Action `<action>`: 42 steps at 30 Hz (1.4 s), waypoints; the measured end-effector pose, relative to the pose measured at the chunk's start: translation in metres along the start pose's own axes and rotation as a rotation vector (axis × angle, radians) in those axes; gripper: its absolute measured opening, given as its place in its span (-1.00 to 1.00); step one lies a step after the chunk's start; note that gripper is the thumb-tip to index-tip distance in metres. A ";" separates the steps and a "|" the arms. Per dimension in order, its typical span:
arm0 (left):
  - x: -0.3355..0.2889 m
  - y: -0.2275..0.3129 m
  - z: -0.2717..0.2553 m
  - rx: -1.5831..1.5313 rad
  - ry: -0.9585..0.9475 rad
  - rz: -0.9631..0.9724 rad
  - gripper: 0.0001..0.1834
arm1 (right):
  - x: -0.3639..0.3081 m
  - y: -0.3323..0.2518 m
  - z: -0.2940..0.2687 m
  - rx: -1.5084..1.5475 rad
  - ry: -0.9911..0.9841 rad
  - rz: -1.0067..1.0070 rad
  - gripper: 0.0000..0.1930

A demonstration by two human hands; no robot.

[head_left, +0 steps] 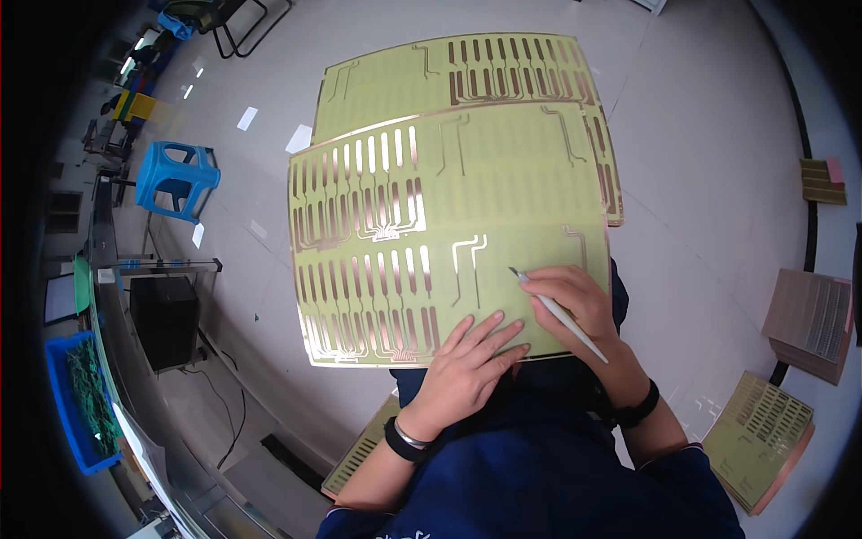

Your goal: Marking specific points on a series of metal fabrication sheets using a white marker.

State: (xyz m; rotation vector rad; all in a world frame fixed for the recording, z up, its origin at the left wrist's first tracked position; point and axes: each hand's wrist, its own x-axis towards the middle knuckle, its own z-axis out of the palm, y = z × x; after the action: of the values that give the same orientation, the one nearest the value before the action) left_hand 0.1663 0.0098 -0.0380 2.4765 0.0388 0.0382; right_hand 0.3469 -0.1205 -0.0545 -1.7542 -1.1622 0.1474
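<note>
A large yellow-green circuit board panel (521,193) with copper traces lies in front of me, its near edge over my lap. My left hand (467,370) rests flat on its near edge with the fingers stretched out. In my right hand (575,301) is a craft knife (564,319) with a pale handle, gripped like a pen. Its dark tip is just over or on the bare green area right of two bent copper traces (467,260); contact cannot be made out. Beneath the far side of this panel, a second similar panel (382,85) sticks out.
To the left stand a blue plastic stool (178,182), a black box (164,322) and a blue crate (61,395) of green strands. Stacks of panels (763,431) and copper-coloured boards (808,323) lie at the right. More panels (364,445) sit below my left forearm.
</note>
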 end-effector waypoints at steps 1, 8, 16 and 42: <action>0.001 0.000 0.000 0.006 0.004 0.000 -0.54 | 0.000 0.000 0.000 0.000 0.002 0.000 -0.72; 0.001 -0.002 0.002 0.012 0.006 -0.022 -0.57 | 0.000 0.004 0.006 -0.023 0.051 -0.019 -0.70; 0.001 -0.004 0.005 0.005 0.013 -0.019 -0.58 | 0.000 0.007 0.010 -0.066 0.103 -0.059 -0.69; 0.000 -0.005 0.005 -0.015 0.012 -0.022 -0.55 | -0.001 0.007 0.008 -0.003 0.079 -0.034 -0.71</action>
State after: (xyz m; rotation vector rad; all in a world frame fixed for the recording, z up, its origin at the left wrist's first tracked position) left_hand 0.1668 0.0104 -0.0454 2.4604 0.0710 0.0436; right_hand 0.3463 -0.1163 -0.0641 -1.7265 -1.1353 0.0557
